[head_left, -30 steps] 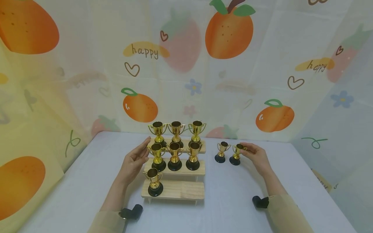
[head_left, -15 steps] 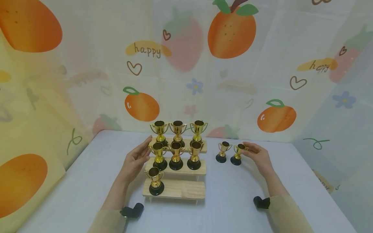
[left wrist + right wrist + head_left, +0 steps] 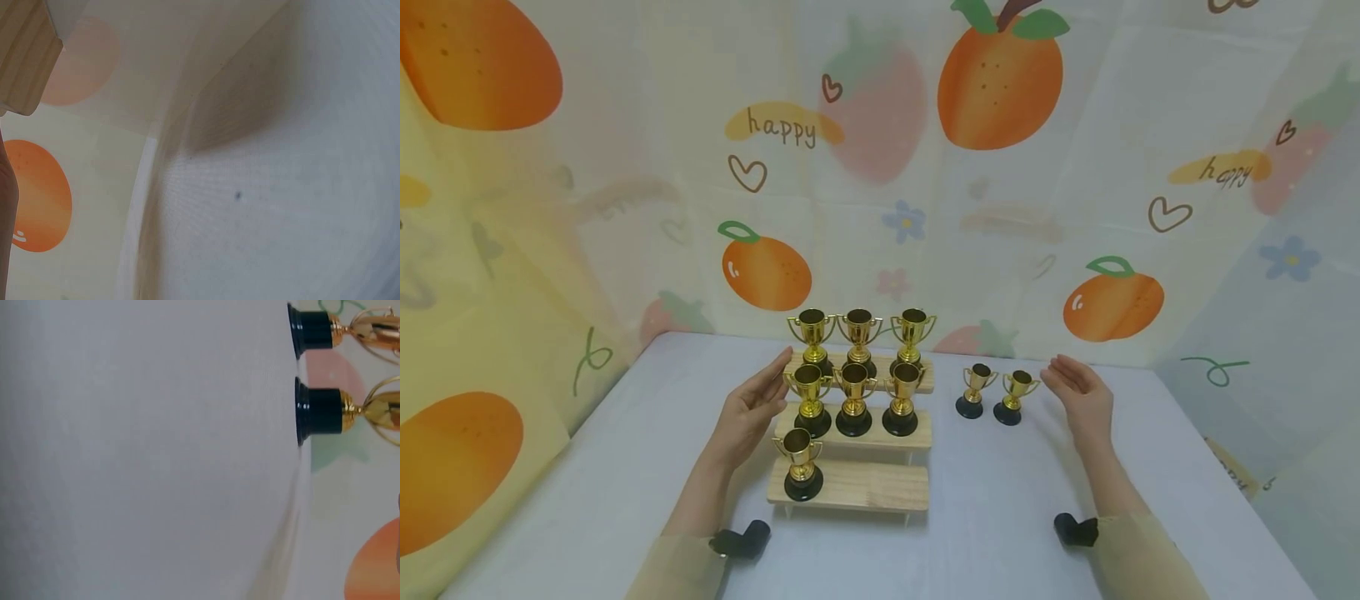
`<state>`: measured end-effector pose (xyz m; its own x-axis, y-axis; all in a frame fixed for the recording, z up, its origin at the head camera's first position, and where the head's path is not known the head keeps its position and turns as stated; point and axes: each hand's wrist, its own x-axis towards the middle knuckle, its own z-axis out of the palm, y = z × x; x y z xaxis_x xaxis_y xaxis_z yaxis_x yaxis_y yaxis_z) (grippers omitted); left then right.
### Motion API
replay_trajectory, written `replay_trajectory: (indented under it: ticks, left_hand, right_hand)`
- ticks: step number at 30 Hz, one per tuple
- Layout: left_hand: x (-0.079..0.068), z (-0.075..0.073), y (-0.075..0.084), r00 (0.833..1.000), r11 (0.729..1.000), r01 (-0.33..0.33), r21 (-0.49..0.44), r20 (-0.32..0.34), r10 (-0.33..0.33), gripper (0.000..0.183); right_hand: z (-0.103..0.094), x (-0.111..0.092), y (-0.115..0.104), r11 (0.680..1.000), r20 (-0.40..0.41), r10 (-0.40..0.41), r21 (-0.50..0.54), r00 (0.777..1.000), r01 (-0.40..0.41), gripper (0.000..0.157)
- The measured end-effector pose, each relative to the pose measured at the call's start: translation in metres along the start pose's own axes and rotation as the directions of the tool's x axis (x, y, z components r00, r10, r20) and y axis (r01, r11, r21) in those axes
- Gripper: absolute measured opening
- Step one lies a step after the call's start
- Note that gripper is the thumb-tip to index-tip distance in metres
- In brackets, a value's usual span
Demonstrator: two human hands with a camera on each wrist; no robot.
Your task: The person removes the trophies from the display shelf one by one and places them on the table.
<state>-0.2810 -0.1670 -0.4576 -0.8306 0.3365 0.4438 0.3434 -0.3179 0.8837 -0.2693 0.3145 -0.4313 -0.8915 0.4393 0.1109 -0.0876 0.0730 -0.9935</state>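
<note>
A three-tier wooden stand [image 3: 880, 486] bears several small gold trophies with black bases. The top and middle tiers carry three each, and one trophy [image 3: 798, 450] sits at the left end of the bottom tier. My left hand [image 3: 747, 417] is beside the stand's left side, fingers extended near the top tier; whether they touch it cannot be told. Two more trophies stand upright on the table, a left one [image 3: 977, 379] and a right one [image 3: 1018, 385]. Just right of the latter, my right hand [image 3: 1084, 404] is raised with nothing in it, apart from the trophy.
A white cloth covers the table [image 3: 992, 517]. Behind it hangs a fruit-printed curtain [image 3: 1000, 250], which also runs along both sides. A wooden corner of the stand [image 3: 25, 56] shows in the left wrist view.
My right hand has let go of the right-hand loose trophy and drawn back to the right. That trophy stays standing on the table. The left hand keeps its place beside the stand.
</note>
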Motion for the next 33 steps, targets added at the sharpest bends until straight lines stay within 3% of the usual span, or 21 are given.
replay_trajectory:
  ticks: [9, 17, 25, 33]
  left_hand:
    - [-0.001, -0.001, -0.002, 1.0, 1.0, -0.001, -0.013, 0.007, 0.001, 0.065]
    - [0.0, 0.0, -0.001, 1.0, 1.0, -0.006, -0.018, 0.003, 0.006, 0.065]
    - [0.0, 0.001, -0.001, 1.0, 1.0, 0.0, -0.017, -0.002, 0.0, 0.065]
    - [-0.001, -0.001, -0.001, 1.0, 1.0, -0.008, -0.02, 0.001, 0.009, 0.065]
  right_hand:
    - [0.015, -0.023, -0.018, 0.991, -0.025, -0.084, 0.099, 0.996, 0.086, 0.048]
    - [0.036, -0.055, -0.038, 0.972, 0.118, -0.182, 0.171, 0.976, 0.161, 0.04]
    - [0.052, -0.089, -0.05, 0.908, 0.233, -0.348, 0.324, 0.908, 0.265, 0.033]
    - [0.067, -0.109, -0.051, 0.867, 0.331, -0.455, 0.378, 0.827, 0.325, 0.03]
